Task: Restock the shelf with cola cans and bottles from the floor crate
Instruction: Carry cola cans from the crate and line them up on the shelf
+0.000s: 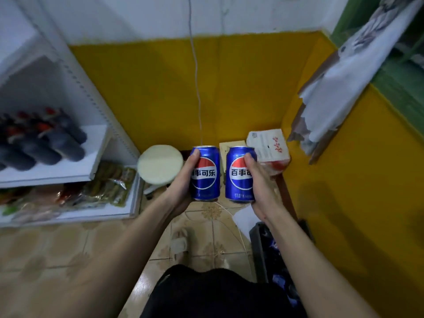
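You've got two blue cola cans up in front of you, both upright and side by side with a small gap between them. Your left hand (pixel 183 180) has its fingers wrapped round the left can (pixel 205 173), thumb up near the rim. Your right hand (pixel 259 182) grips the right can (pixel 238 174) the same way, logos facing you. Neither can is on the shelf yet; they're held in the air over the floor (pixel 57 249).

The white shelf (pixel 68 171) is off to your left: its upper board carries a row of dark bottles lying on their sides (pixel 43 138), and the board below it has snack packets (pixel 103 187). Just past the shelf's front corner stands a round white stool (pixel 160 167). Behind the right can there's a white-and-red box (pixel 270 148) on the floor by the yellow wall (pixel 149 88). The dark crate (pixel 261 249) sits low on your right, mostly hidden under your right forearm. Your slipper (pixel 181 242) shows between your arms.
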A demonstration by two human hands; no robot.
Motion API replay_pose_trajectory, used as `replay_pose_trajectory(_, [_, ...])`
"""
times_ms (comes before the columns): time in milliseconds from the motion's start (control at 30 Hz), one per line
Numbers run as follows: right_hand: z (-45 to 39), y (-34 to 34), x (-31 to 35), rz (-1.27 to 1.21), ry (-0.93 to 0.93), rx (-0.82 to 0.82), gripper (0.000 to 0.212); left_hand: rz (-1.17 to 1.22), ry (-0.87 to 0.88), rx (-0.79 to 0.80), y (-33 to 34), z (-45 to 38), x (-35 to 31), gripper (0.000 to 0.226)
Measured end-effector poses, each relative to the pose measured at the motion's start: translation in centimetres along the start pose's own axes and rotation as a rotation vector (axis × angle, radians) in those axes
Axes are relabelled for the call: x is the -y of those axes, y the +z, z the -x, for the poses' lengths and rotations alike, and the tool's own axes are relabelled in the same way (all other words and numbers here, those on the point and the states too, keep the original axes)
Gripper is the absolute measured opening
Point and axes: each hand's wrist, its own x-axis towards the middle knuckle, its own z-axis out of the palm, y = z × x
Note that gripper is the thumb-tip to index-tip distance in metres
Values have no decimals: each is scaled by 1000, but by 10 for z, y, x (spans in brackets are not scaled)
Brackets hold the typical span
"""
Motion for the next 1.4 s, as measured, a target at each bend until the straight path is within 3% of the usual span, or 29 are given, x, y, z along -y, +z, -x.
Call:
replay_pose_trajectory(133, [2,58,-2,95,38,149,54,63,103,-139,-34,43,-13,54])
replay_pose_trajectory(267, [9,126,-13,180,37,258,67,120,154,-280,-84,86,-22,61])
replay_pose_trajectory(1000, [96,581,-178,354,88,856,53,422,348,-912,-466,345,-23,77])
replay_pose_trajectory(1133, [101,649,-196,361,86,947,65,428,381,-983,-515,373,-32,70])
replay_pose_trajectory(1400, [80,778,-239,379,91,1194,55,454,432,-1159,-612,394,-67,69])
